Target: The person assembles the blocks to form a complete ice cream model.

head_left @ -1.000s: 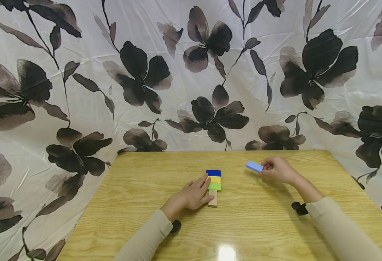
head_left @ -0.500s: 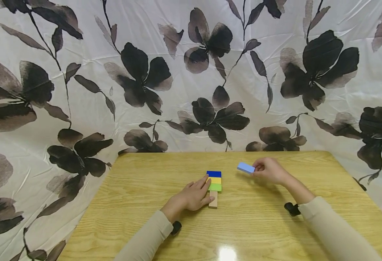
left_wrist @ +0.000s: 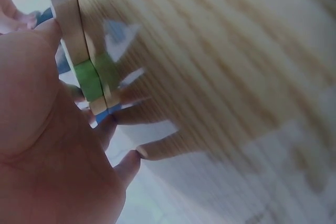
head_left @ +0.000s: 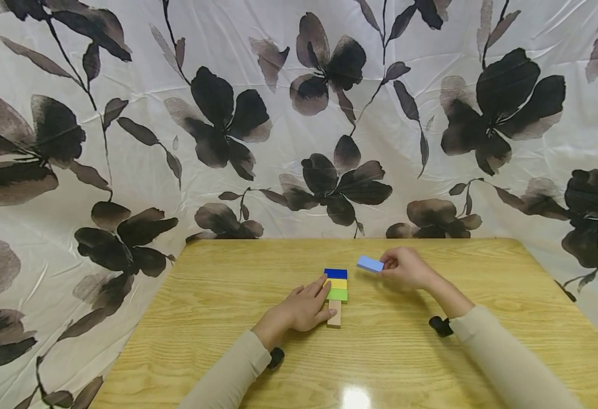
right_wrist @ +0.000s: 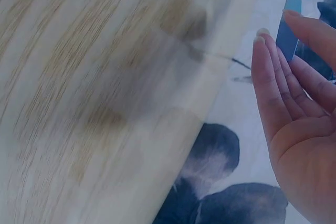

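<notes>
In the head view a row of blocks lies on the table: a dark blue block (head_left: 336, 274) farthest off, then a yellow block (head_left: 338, 283), a green block (head_left: 338, 294) and a plain wooden block (head_left: 334, 319) set lengthwise nearest me. My left hand (head_left: 305, 307) rests along the row's left side, fingers extended at the coloured blocks and thumb on the wooden one. To the right, my right hand (head_left: 406, 269) pinches one end of a light blue block (head_left: 370, 264) between thumb and fingers, above the table. The right wrist view shows that light blue block (right_wrist: 288, 30) in the pinch.
The wooden table (head_left: 217, 295) ends at its back edge in front of a floral curtain (head_left: 278, 125). Black wrist cameras sit by both sleeves, one below the left cuff (head_left: 276, 358) and one beside the right cuff (head_left: 440, 326).
My right hand has carried the light blue block leftward, closer to the row of blocks. The left hand and the row stay in place.
</notes>
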A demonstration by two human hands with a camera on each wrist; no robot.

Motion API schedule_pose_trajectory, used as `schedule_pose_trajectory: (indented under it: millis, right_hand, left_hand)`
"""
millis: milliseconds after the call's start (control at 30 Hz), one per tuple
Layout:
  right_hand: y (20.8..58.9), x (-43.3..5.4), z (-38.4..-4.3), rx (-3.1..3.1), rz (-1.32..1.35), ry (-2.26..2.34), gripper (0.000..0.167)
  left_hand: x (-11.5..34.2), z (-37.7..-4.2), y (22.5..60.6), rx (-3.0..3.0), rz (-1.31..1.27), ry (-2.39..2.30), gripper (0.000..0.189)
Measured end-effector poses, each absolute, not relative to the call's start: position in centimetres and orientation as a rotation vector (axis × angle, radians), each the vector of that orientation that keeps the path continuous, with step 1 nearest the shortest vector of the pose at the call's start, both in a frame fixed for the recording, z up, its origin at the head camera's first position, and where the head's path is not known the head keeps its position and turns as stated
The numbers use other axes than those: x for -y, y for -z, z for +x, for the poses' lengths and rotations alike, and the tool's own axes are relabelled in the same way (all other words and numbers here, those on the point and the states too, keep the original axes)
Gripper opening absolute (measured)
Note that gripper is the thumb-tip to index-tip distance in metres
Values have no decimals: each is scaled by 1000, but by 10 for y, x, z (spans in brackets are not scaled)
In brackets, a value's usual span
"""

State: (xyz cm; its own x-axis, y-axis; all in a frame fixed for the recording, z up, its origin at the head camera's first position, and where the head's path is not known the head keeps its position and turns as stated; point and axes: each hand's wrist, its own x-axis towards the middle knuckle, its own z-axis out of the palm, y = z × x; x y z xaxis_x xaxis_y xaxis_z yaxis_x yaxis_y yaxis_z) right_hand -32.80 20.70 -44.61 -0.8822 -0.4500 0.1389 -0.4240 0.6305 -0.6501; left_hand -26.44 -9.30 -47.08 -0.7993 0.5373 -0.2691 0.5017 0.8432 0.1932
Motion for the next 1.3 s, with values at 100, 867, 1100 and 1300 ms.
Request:
schedule_pose_trajectory:
  millis: [100,867,1100,1300]
  right_hand:
    - [448,-202,-330,-2813,-759,1096,16]
    - [461,-171,-344,-2805,-729,1109,18]
    - [469,-165,-349,-2810,-721,1132,18]
    - [475,-160,-355,-2830,-727,1120,16]
  left_hand:
    - [93,-264,472,-2710,779,-153,75]
    - [93,-265,472,-2706,782,-163,75]
    - [92,-266,474,-2712,778,-149,76]
    - [93,-265,473,-2714,785,-156,76]
